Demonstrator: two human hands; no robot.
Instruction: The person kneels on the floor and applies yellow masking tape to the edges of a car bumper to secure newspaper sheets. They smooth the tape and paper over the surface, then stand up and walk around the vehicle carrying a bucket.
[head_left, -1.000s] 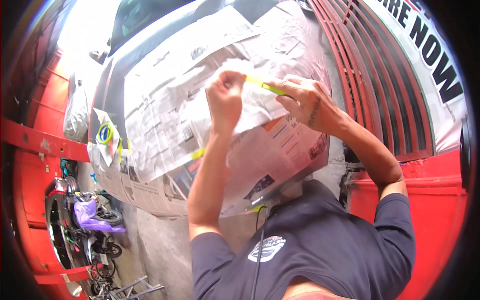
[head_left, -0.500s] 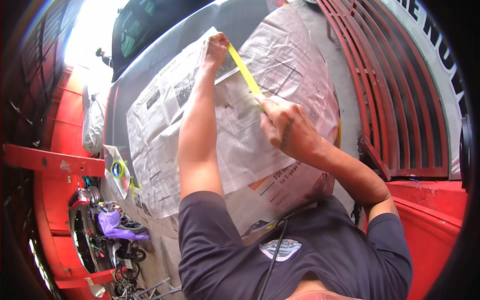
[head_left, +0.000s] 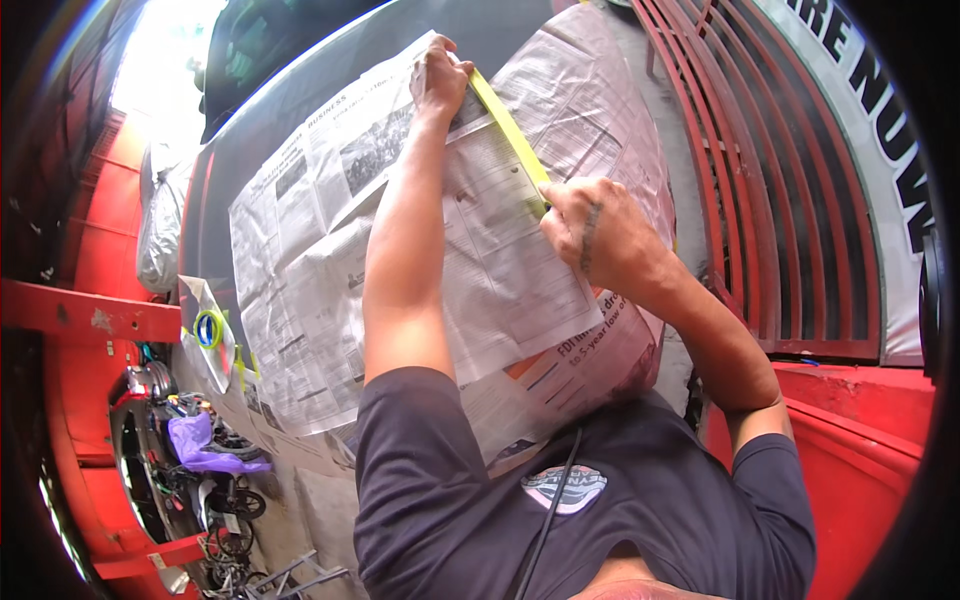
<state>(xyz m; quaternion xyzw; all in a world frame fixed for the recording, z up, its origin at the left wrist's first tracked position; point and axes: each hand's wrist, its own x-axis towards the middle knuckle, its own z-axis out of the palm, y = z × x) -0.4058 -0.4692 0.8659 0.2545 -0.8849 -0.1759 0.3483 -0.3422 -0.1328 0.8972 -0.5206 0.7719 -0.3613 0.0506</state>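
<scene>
A strip of yellow masking tape (head_left: 512, 132) is stretched taut and slanting between my hands, over newspaper sheets (head_left: 320, 230) spread across a dark car panel (head_left: 330, 62). At the strip's far end, my left hand (head_left: 440, 80) is closed on the tape, by the upper edge of a sheet. My right hand (head_left: 607, 232) grips the near end with curled fingers; whether a roll is inside them is hidden. The strip runs beside the right edge of one sheet, with another crumpled sheet (head_left: 585, 95) to its right.
Rolls of green and blue tape (head_left: 208, 329) hang at the panel's left side by a red beam (head_left: 90, 310). Red metal grilles (head_left: 770, 180) stand to the right. Lower left are a purple bag (head_left: 205, 445) and small wheeled items (head_left: 235, 535).
Both hands have shifted slightly right with the tape stretched between them, the left one also farther away. The whole view has shifted a little.
</scene>
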